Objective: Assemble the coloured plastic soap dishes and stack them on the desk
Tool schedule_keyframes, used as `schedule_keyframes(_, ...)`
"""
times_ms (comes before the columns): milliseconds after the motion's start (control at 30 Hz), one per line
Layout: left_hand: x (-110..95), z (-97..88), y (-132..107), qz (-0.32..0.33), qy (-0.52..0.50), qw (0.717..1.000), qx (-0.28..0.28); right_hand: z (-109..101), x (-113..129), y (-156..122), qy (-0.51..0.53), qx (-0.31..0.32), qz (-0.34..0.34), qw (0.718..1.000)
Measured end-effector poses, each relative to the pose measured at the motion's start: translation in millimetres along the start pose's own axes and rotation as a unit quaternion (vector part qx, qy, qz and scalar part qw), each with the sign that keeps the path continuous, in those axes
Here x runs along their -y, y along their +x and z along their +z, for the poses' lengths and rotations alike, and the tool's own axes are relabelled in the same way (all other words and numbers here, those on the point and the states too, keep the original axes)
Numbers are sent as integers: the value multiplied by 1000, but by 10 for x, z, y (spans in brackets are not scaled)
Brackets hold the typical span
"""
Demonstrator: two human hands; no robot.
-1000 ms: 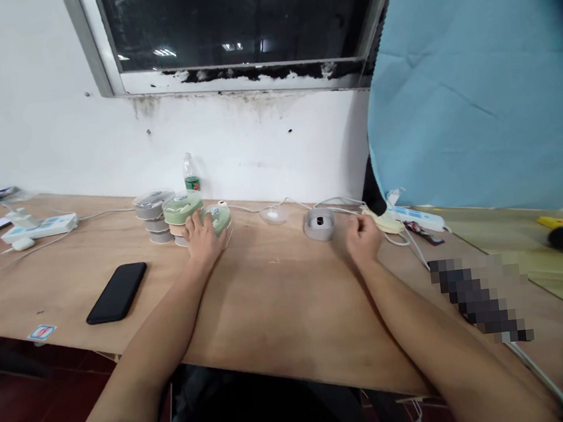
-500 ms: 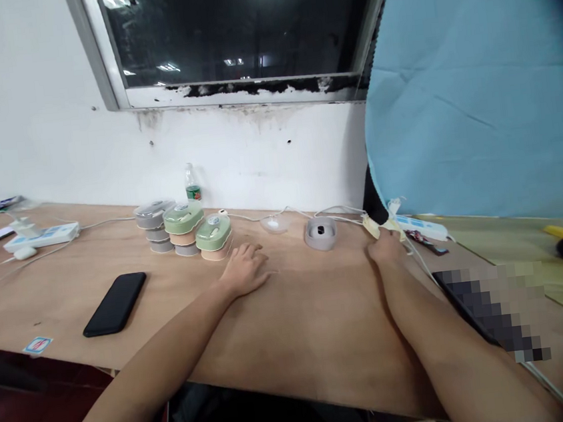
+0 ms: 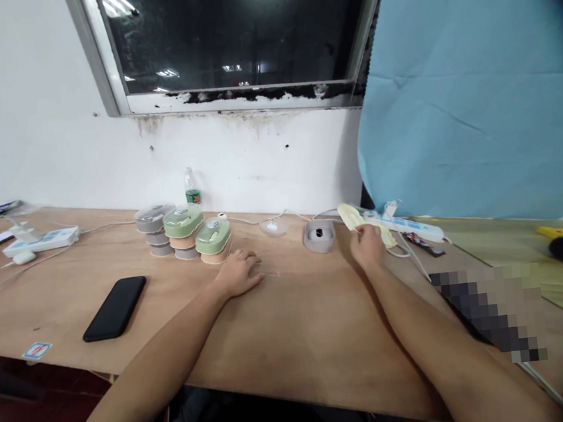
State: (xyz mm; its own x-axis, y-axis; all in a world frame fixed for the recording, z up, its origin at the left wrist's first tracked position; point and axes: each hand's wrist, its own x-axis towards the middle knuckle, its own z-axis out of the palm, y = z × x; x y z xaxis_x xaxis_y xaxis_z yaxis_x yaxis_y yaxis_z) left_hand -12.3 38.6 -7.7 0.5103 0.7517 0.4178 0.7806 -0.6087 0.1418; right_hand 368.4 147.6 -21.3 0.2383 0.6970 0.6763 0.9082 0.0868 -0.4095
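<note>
My right hand (image 3: 367, 249) is closed on a thin, pale yellow piece (image 3: 351, 216), flat and soft-looking, which spreads out on both sides of the fingers. Its exact kind I cannot tell. To the left of that hand stands a small grey open box (image 3: 319, 239) with a small dark thing in it. My left hand (image 3: 239, 272) lies flat on the table, fingers loosely stretched and holding nothing. Close by it is a lidded box with a green top (image 3: 214, 237). Beside that are a taller stack with a green lid (image 3: 183, 221) and a grey stack (image 3: 155, 217).
A clear round lid (image 3: 274, 228) lies near the wall. On the left are a black phone (image 3: 115, 309) and a power strip (image 3: 43, 241). Another power strip (image 3: 421, 228), cables and a wrapper (image 3: 423, 243) lie at right. A bottle (image 3: 191, 190) stands behind the boxes.
My right hand has moved left, bringing the pale yellow piece up and away from the right power strip toward the grey box. My left hand stays resting on the table.
</note>
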Motion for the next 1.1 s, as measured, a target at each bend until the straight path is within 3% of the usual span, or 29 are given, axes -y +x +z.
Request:
schedule_keyframes(200,-16,-22,3,-12,-23,998,-51,-36,501,-225,138,-67,-173,973)
schedule_keyframes(333,-50,-66,15,-28,-48,991,-125,-68,933,-597,229,25,-271,935)
schedule_keyframes(400,-75,-103,19,-27,-64,988,-138,-79,1123,-773,271,71,-274,920)
schedule_keyframes(533,-107,-138,16,-82,-90,987,-101,-81,1349,-910,308,135,-198,921)
schedule_keyframes(667,-86,-69,5,-171,-43,984,-7,-32,1334,-771,221,208,-199,932)
schedule_keyframes(767,-53,-6,-6,-192,-5,979,65,13,1191,-609,166,190,-199,947)
schedule_keyframes(900,-24,15,-17,-169,-16,984,59,55,905,-426,101,117,-142,978)
schedule_keyframes(1100,-20,1,-9,-147,-60,987,39,81,709,-332,18,156,-90,983)
